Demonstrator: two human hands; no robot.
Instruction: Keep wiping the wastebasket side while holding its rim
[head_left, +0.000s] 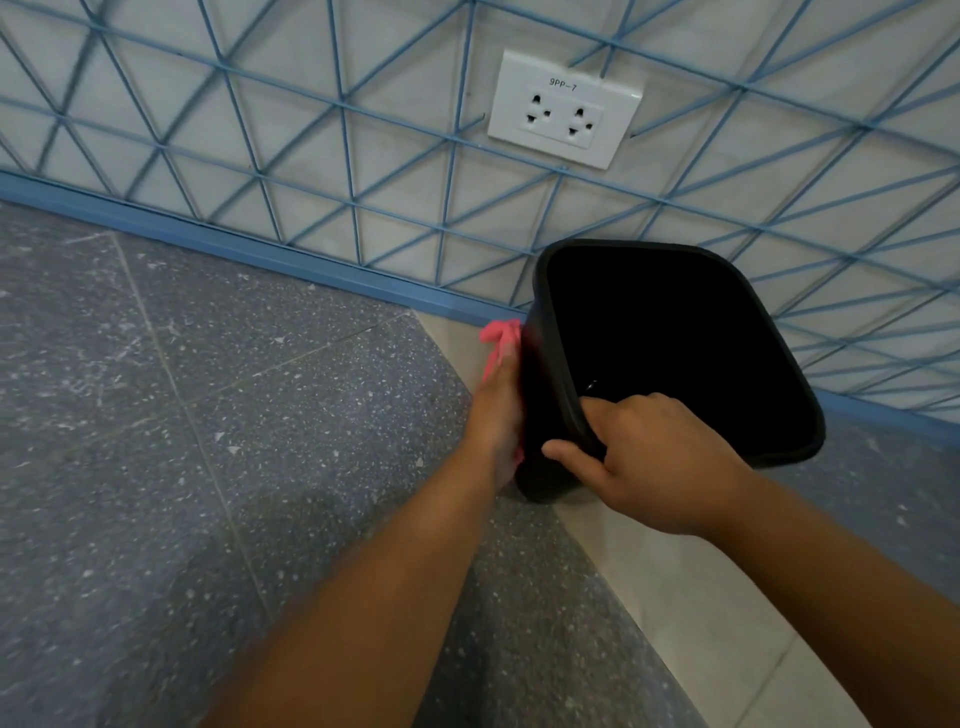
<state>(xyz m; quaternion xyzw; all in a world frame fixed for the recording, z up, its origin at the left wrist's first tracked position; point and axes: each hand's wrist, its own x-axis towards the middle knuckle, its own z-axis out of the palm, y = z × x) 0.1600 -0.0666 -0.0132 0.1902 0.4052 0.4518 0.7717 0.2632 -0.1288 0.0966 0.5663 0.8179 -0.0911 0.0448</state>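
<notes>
**Wiping the outside of the black bin**

Your right hand (654, 462) is closest to the camera, with its thumb outside and its fingers hooked over the near rim of the black bin (675, 353), pinching the wall between them. Your left hand (498, 415) lies flat with straight fingers, pressing a pink cloth (501, 338) against the bin's left outer wall. The bin is tilted, its mouth turned up towards you, its bottom corner down at the seam where the grey speckled floor (156, 415) meets a pale tile strip (675, 571), close to the blue skirting (208, 234) of the wall.

To do this stroke well, I would keep the rim pinch firm so the bin does not swing, spread the palm's pressure across the cloth, and run along the wall in long overlapping passes, turning the bin with the right hand to reach each side.

Count: one bin, one cloth, two hands at work. On the wall behind, one white socket plate (565, 108) carries two outlets.
</notes>
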